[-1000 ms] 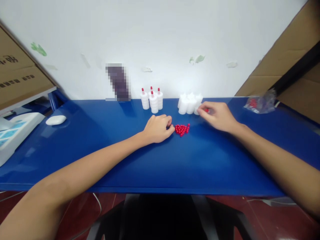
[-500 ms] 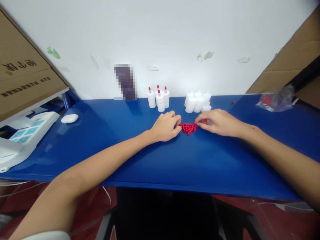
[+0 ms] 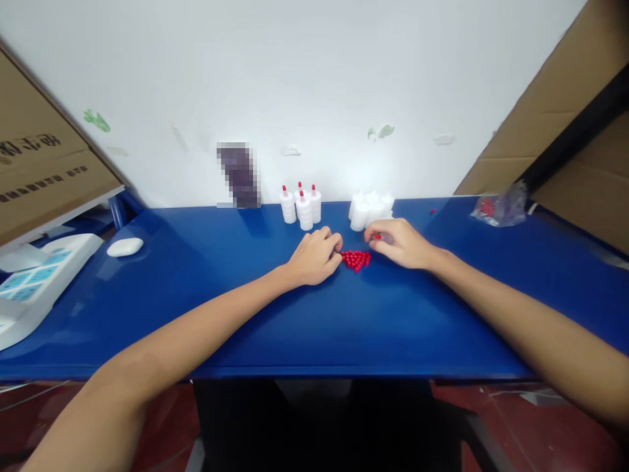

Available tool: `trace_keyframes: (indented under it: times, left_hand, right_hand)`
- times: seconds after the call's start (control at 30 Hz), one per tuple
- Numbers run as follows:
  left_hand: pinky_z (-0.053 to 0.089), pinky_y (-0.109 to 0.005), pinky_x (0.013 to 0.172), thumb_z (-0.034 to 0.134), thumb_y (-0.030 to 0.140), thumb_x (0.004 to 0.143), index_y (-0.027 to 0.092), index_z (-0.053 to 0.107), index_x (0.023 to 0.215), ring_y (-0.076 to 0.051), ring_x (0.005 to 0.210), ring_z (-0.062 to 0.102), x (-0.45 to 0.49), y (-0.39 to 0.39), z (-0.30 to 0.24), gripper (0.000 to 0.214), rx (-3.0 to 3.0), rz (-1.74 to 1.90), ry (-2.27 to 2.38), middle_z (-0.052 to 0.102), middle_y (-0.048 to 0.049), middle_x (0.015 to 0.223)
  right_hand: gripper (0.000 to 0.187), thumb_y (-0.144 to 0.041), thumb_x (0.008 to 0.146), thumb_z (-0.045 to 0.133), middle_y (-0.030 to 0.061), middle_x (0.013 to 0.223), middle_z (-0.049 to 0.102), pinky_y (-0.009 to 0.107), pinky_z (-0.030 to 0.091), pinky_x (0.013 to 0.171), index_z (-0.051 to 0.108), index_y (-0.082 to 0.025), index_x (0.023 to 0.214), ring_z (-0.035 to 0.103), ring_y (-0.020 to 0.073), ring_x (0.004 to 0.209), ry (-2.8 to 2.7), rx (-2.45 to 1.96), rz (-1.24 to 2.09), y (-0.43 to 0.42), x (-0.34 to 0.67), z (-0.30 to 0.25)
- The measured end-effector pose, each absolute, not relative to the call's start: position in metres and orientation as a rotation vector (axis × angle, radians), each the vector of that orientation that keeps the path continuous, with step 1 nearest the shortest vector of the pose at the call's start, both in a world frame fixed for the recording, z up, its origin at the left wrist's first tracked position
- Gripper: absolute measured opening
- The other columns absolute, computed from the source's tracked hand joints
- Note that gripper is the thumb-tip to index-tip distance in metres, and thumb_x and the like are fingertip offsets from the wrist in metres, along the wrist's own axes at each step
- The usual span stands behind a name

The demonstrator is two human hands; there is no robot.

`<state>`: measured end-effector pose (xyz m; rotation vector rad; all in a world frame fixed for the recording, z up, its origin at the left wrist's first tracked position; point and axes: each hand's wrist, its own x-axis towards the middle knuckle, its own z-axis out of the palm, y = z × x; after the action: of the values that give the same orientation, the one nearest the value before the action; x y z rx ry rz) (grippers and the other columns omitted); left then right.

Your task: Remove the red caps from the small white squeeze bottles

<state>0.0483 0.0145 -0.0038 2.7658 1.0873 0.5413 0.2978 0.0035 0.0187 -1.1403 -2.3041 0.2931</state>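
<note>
A small pile of red caps lies on the blue table between my two hands. My left hand rests at the pile's left edge, fingers curled down beside the caps; whether anything sits in its fingertips is hidden. Right of the pile and slightly above it, my right hand is closed around a small red-tipped piece, partly covered by the fingers. Several white squeeze bottles with red tips stand behind my left hand. A cluster of white bottles without red tips stands behind the pile, close to my right hand.
A clear plastic bag with red pieces lies at the back right, and one loose red piece nearby. On the left are a white mouse-shaped object and a white device. Cardboard leans at the right.
My right hand has lifted off the pile's right edge and moved slightly back toward the white bottles. My left hand stays beside the caps. The whole view has shifted a little.
</note>
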Motion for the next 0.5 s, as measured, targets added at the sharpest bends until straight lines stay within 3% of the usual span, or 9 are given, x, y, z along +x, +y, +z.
trace_keyframes:
  times: [0.23,0.5]
  left_hand:
    - [0.043,-0.038,0.085,0.037,0.028,0.097,0.019,0.054,0.107,-0.022,0.094,0.057,0.049,0.014,-0.002,0.021,2.764,0.699,1.065,0.057,-0.0066,0.104]
    - [0.042,-0.037,0.084,0.036,0.033,0.101,0.019,0.055,0.108,-0.022,0.094,0.057,0.052,0.008,0.002,0.025,2.799,0.68,1.053,0.058,-0.0075,0.104]
  right_hand:
    - [0.017,-0.019,0.087,0.041,0.0037,0.079,0.056,0.035,0.041,0.071,0.052,-0.021,0.075,0.053,0.0204,0.073,-2.316,-1.022,0.148,0.0,0.303,0.022]
    - [0.017,-0.018,0.092,0.038,0.0027,0.075,0.058,0.034,0.041,0.067,0.051,-0.023,0.082,0.053,0.0203,0.067,-2.352,-1.122,0.186,-0.011,0.306,0.016]
